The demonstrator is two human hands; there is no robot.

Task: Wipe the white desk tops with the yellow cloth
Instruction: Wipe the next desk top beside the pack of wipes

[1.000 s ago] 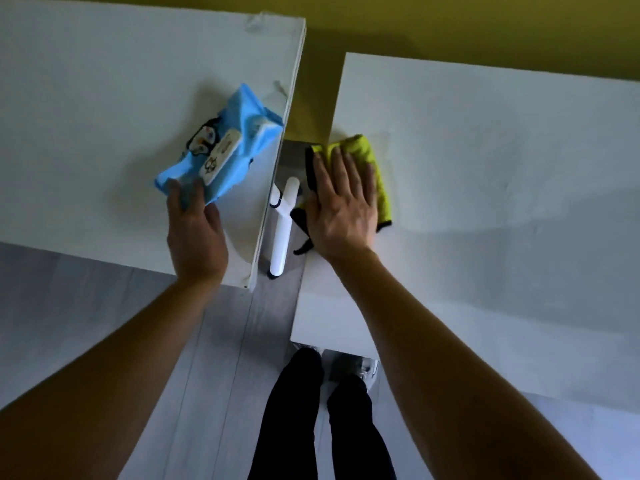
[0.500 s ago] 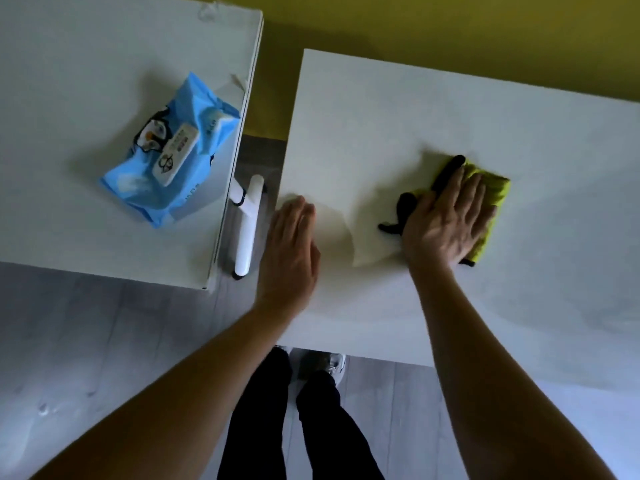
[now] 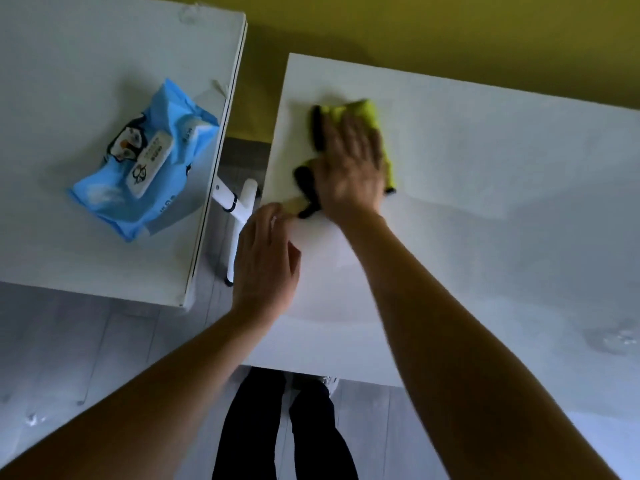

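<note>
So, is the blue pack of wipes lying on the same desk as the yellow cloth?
No, the pack of wipes lies on the left desk, the yellow cloth on the right desk.

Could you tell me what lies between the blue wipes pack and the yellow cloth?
In the head view, between the blue wipes pack and the yellow cloth is a gap between the desks, showing floor and a white desk foot.

The right hand, flat on the yellow cloth, is now back near the left edge of the right desk top; half a second ago it pressed the cloth farther toward the desk's middle, and a second ago at the left edge. The left hand, which gripped the blue wipes pack a second ago, now rests flat on the right desk's left edge, the pack lying free on the left desk top.
</note>
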